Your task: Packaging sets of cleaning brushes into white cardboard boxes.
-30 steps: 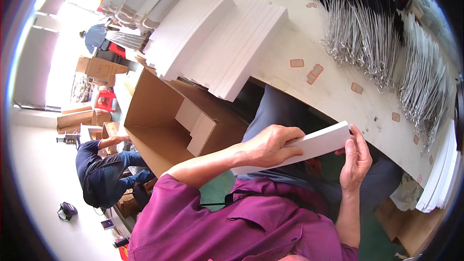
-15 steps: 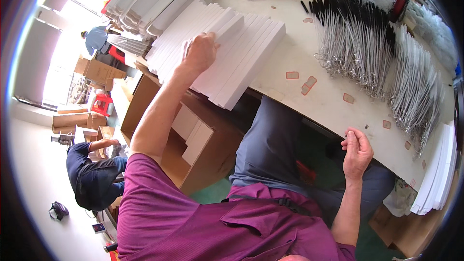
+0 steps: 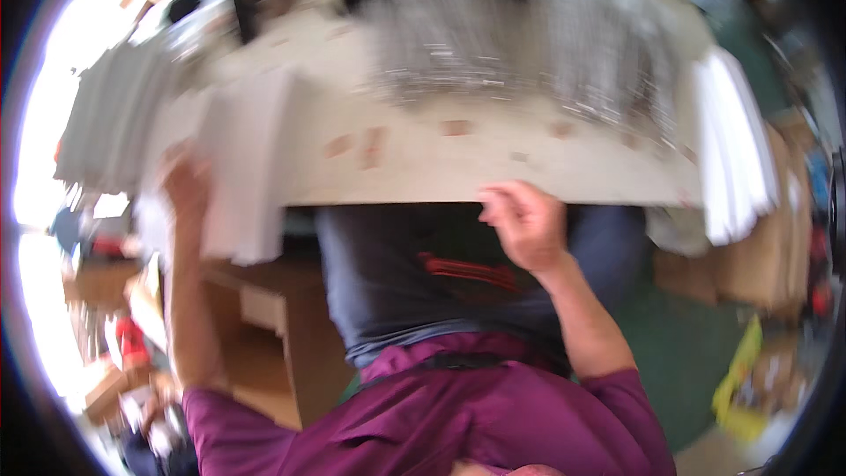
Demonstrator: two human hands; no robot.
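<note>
The whole view is smeared by motion. My left hand [image 3: 185, 185] is raised at the left side of a stack of white flat sheets [image 3: 242, 167] whose near end hangs over the pale table [image 3: 441, 167]. The blur hides whether its fingers grip the sheets. My right hand [image 3: 529, 222] rests at the table's front edge above my lap, fingers loosely curled, with nothing in it.
Bundles of thin silvery rods with dark tips [image 3: 493, 53] cover the far half of the table. More white sheets [image 3: 731, 150] hang off the right end. An open cardboard box [image 3: 264, 335] stands on the floor at my left, with other boxes behind it.
The view has swung sharply and gone blurred. My left hand stays at the white stack, which now juts over the table edge. My right hand stays at the front edge.
</note>
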